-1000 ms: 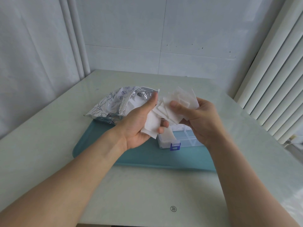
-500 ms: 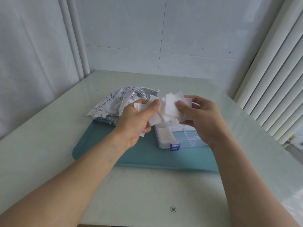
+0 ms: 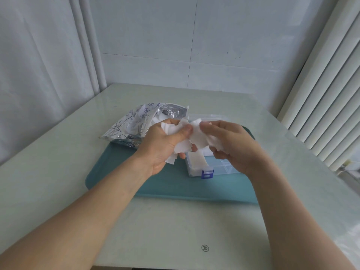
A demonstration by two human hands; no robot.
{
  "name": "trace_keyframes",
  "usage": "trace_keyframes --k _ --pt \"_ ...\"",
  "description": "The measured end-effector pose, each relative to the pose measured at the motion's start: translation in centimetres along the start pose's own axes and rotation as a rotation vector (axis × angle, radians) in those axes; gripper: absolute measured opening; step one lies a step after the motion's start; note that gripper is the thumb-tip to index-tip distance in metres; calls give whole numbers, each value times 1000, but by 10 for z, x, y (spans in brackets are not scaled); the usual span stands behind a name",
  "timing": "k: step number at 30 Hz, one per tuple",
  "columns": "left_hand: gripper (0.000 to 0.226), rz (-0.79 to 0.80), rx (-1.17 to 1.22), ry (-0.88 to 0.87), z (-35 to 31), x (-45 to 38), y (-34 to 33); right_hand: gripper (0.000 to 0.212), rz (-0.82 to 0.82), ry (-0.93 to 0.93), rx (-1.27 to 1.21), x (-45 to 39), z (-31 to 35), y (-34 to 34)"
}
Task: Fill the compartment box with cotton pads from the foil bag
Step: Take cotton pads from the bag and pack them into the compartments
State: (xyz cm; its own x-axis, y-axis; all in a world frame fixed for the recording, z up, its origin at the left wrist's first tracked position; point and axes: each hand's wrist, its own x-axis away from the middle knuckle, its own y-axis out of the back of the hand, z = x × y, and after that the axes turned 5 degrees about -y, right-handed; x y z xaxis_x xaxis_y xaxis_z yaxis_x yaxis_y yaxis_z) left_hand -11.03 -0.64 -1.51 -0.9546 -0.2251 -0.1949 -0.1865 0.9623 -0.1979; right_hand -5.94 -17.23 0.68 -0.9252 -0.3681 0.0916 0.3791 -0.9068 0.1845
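- A pale bench point(image 3: 175, 227) carries a teal tray point(image 3: 165, 184).
- The left hand point(image 3: 165, 145) and right hand point(image 3: 231, 145) both grip cotton pads point(image 3: 196, 135) above the compartment box point(image 3: 220, 168).
- The foil bag point(image 3: 136, 123) lies behind.

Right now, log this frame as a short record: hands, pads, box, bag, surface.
left hand: grips a bunch of cotton pads
right hand: pinches the same bunch from the other side
compartment box: clear, blue latch, open; pads in its near-left compartment
foil bag: lying open, behind the left hand
tray: teal, under box and bag
table: pale, glossy
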Motion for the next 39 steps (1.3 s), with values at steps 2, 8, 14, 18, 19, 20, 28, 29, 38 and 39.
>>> trace_keyframes --k 2,8,14,18,19,20,28,29,38,39 --pt "27 25 27 -2 -1 1 -2 33 38 21 69 0 -3 0" --pt "16 62 225 110 -5 -2 0 17 -168 73 -120 -7 -6 9" --pt "23 -51 67 -6 6 -4 0 25 56 89 -127 2 0 -2" --pt "8 -66 -20 -28 6 0 -3 28 -105 100 43 5 -2 -13" --pt "4 -80 -27 -27 7 -1 -3 29 -153 106 90 5 -3 -14" --pt "2 -91 -28 -22 9 -2 -2 29 -180 111 127 5 -3 -15" --pt "32 -62 -17 49 10 -3 -4 20 -265 131 255 2 -3 -10" --pt "27 -57 -26 42 11 -2 -4 20 -255 124 236 2 -3 -9" --pt "16 -35 98 50 2 0 -3 29 -141 48 -41 -4 -6 3" --pt "17 -33 89 56 1 0 -3 24 -126 44 -45 -4 -7 2"
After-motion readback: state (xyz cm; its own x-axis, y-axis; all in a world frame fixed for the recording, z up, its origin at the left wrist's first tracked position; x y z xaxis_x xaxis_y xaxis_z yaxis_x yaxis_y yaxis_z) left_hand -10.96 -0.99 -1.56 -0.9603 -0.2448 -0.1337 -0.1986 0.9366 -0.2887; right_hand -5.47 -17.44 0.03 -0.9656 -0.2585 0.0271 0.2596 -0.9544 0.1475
